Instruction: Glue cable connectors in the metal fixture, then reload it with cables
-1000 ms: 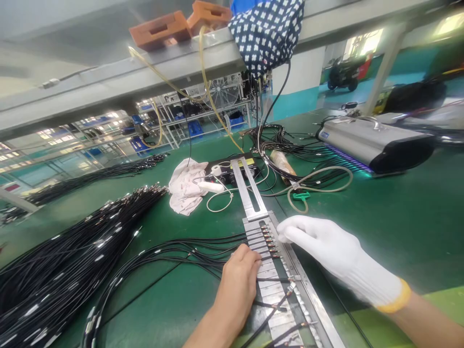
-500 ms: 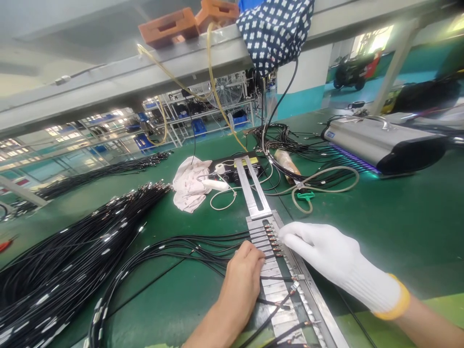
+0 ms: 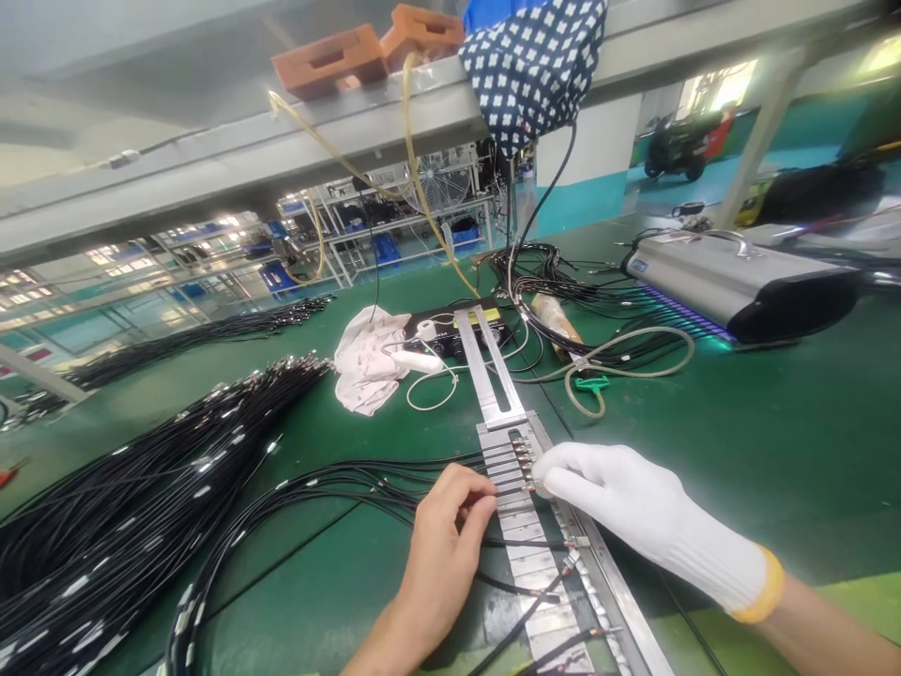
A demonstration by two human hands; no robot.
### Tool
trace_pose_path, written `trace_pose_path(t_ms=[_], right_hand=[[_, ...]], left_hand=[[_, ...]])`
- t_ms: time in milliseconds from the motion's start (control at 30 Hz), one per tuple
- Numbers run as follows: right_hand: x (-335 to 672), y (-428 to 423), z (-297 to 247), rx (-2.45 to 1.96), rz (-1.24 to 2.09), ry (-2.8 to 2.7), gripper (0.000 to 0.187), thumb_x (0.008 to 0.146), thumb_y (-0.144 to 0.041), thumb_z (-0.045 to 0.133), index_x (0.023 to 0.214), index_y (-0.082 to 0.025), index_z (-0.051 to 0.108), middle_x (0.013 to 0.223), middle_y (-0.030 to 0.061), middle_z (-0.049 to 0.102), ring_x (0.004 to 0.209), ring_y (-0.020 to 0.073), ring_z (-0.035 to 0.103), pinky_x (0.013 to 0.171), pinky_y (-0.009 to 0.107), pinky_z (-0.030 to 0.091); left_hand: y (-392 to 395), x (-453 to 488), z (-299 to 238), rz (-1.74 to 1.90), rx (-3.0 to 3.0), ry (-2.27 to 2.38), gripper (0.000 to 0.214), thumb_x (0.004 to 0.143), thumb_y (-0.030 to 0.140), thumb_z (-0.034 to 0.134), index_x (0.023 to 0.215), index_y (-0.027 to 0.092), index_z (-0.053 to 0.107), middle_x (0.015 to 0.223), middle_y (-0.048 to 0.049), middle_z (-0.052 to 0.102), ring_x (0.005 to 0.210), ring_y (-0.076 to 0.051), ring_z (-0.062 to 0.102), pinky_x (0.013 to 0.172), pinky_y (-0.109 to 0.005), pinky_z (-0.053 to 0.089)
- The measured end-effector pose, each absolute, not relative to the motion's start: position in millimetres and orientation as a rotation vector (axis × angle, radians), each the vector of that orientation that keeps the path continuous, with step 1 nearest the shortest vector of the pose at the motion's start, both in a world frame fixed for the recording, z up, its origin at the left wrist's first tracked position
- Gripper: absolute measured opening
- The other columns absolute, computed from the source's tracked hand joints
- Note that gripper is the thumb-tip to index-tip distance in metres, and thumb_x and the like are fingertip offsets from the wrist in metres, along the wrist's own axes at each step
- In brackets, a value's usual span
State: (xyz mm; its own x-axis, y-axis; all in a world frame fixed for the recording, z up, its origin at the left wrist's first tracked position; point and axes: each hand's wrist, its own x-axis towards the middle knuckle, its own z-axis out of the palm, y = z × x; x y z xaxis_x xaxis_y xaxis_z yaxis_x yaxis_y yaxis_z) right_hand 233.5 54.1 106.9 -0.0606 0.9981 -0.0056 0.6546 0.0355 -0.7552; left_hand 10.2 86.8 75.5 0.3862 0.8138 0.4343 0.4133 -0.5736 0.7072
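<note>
My left hand [image 3: 447,549] is bare, its thumb and forefinger pinched on a black cable [image 3: 511,489] at the left edge of a slotted metal fixture [image 3: 539,563]. My right hand [image 3: 626,498] wears a white knit glove with a yellow cuff. Its closed fingertips are at that cable's metal tip, on the fixture's right side; the glove partly hides the tip. Above it, several cable ends with small metal connectors [image 3: 522,451] lie side by side in the slots. Nearer to me, more loose cables [image 3: 525,624] cross the fixture at a slant.
A large bundle of black cables [image 3: 141,507] covers the left of the green table [image 3: 760,432]. Beyond the fixture are a pink cloth [image 3: 370,361], a black control box [image 3: 440,324] and a green-handled tool [image 3: 591,384]. At right stands a silver machine [image 3: 739,282] glowing purple underneath.
My left hand has shifted left and its thumb now shows beside the forefinger. My gloved right hand has moved slightly left and down along the connectors.
</note>
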Motion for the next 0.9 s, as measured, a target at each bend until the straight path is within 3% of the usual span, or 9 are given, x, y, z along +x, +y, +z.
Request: trace_pose_path(t_ms=[467, 900], right_hand=[[234.6, 58.4, 101.7, -1.609, 0.905, -1.742, 0.045, 0.086, -0.064, 0.044, 0.088, -0.027, 0.068, 0.090, -0.0024, 0.067, 0.090, 0.0220, 0.060, 0.083, 0.034, 0.042], [251.0, 63.9, 95.0, -1.487, 0.735, -1.553, 0.038, 0.092, -0.059, 0.050, 0.093, -0.030, 0.074, 0.106, -0.0037, 0.072, 0.102, 0.0228, 0.065, 0.095, 0.038, 0.048]], left_hand=[[88.2, 12.6, 74.2, 1.012, 1.940, 1.013, 0.013, 0.093, 0.024, 0.057, 0.087, 0.017, 0.065, 0.088, -0.0024, 0.059, 0.084, -0.014, 0.054, 0.078, -0.025, 0.041], [90.7, 13.2, 55.3, 0.952, 2.389, 1.007, 0.019, 0.101, 0.010, 0.046, 0.095, 0.017, 0.064, 0.092, -0.0026, 0.057, 0.084, -0.012, 0.055, 0.076, -0.023, 0.042]])
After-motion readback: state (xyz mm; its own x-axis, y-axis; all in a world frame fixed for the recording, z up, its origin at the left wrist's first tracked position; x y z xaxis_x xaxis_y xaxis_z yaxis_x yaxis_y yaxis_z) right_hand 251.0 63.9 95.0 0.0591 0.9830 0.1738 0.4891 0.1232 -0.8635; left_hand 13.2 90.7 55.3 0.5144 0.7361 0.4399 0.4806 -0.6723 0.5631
